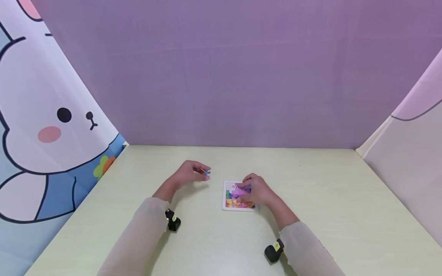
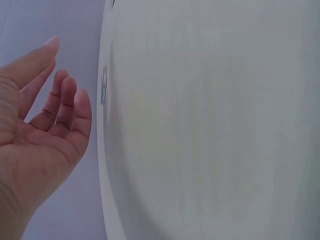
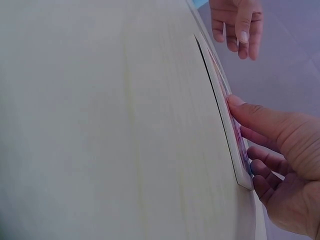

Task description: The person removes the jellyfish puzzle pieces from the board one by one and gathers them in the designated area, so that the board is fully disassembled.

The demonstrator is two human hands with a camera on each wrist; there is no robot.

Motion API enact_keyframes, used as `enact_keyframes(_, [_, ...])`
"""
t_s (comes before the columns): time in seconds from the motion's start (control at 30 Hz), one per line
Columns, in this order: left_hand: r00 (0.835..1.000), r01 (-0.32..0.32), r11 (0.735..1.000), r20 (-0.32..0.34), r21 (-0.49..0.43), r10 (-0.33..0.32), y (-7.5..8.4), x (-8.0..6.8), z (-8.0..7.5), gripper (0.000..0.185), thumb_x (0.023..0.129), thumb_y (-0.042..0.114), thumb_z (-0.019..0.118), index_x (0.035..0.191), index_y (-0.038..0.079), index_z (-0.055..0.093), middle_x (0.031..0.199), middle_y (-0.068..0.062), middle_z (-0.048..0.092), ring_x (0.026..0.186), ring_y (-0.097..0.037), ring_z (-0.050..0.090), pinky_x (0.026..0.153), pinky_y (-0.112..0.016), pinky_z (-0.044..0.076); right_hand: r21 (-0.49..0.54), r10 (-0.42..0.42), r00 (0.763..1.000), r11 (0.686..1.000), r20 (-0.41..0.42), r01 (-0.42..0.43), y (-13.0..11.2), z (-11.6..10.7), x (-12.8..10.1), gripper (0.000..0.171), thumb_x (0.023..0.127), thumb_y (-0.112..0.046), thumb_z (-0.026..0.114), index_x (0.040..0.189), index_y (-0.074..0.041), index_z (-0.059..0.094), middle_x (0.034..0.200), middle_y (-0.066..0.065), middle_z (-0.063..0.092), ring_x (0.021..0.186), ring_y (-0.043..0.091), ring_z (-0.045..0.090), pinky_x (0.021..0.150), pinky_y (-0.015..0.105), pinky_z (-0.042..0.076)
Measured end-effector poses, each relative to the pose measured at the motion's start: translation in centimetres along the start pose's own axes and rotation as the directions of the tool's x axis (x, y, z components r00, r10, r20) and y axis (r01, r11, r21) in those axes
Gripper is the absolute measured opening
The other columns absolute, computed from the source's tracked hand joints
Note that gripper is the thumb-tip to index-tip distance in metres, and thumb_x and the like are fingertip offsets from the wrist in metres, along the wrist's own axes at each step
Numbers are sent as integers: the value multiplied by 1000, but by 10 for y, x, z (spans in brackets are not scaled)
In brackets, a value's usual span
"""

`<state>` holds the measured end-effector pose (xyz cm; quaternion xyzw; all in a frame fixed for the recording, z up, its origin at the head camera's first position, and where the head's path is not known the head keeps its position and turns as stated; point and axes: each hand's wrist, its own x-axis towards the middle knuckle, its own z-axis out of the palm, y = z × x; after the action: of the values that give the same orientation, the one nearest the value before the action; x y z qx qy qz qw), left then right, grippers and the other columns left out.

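A small puzzle in a white frame lies flat on the table, with a pink cartoon figure over a yellow and orange lower band. My right hand is over its right part; in the right wrist view the thumb touches the picture face, and the other fingertips are at its far edge. Some blue shows beside those fingers; whether it is a loose piece I cannot tell. To the left, my left hand pinches a small blue piece above the table. In the left wrist view that piece is hidden.
The pale wood-look table spreads around both hands. A purple cloth wall stands at its far edge. On the left hangs a cloth with a cartoon animal; a pale cloth bounds the right.
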<state>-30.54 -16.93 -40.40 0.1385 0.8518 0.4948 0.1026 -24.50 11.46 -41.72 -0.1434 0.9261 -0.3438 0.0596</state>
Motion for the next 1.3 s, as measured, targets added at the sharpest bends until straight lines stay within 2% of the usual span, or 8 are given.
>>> enact_keyframes(0.23, [998, -69, 998, 0, 2, 69, 4, -6, 8, 35, 80, 11, 81, 112, 2, 71, 98, -6, 68, 93, -20, 59, 72, -28, 48, -7, -1, 1000, 1000, -1, 1, 1, 0, 0, 49, 72, -25, 88, 117, -11, 72, 122, 5, 53, 121, 31, 44, 105, 50, 36])
enact_keyframes(0.4, [995, -97, 995, 13, -17, 97, 10, -12, 14, 37, 79, 13, 82, 112, 1, 71, 92, -5, 65, 90, -26, 57, 66, -27, 46, -1, 6, 1000, 1000, -2, -6, 2, 0, 0, 49, 73, -24, 88, 117, -12, 72, 123, 5, 52, 122, 32, 44, 105, 50, 36])
enact_keyframes(0.53, [992, -121, 993, 28, -13, 121, 15, -16, 19, 37, 79, 13, 82, 112, 0, 71, 95, -12, 64, 88, -25, 55, 63, -27, 45, -3, 5, 1000, 1000, -5, -5, 2, 0, 0, 48, 73, -24, 88, 117, -12, 72, 123, 5, 53, 122, 32, 44, 106, 49, 36])
enact_keyframes(0.7, [990, -132, 991, 45, 14, 131, 21, -21, 27, 35, 79, 13, 83, 110, 1, 72, 103, -18, 63, 91, -24, 54, 68, -29, 47, -4, -11, 1000, 1000, 2, 11, 0, -2, -1, 48, 73, -22, 87, 117, -9, 72, 122, 5, 53, 122, 32, 44, 106, 49, 36])
enact_keyframes(0.93, [994, -92, 992, 70, 85, 86, 30, -26, 37, 30, 79, 15, 82, 107, 7, 74, 103, -10, 65, 97, -24, 54, 70, -31, 48, -19, -36, 999, 999, 15, 36, -2, -4, -2, 47, 74, -18, 87, 117, -7, 71, 124, 6, 54, 123, 33, 44, 105, 50, 35])
enact_keyframes(1.3, [981, -130, 988, 154, 85, 115, 34, -28, 53, 29, 76, 15, 84, 103, 11, 76, 104, -2, 65, 96, -19, 56, 76, -34, 48, -52, -65, 996, 996, 56, 68, -2, -7, -9, 49, 76, -19, 86, 121, -10, 70, 131, 10, 53, 127, 36, 43, 105, 56, 33])
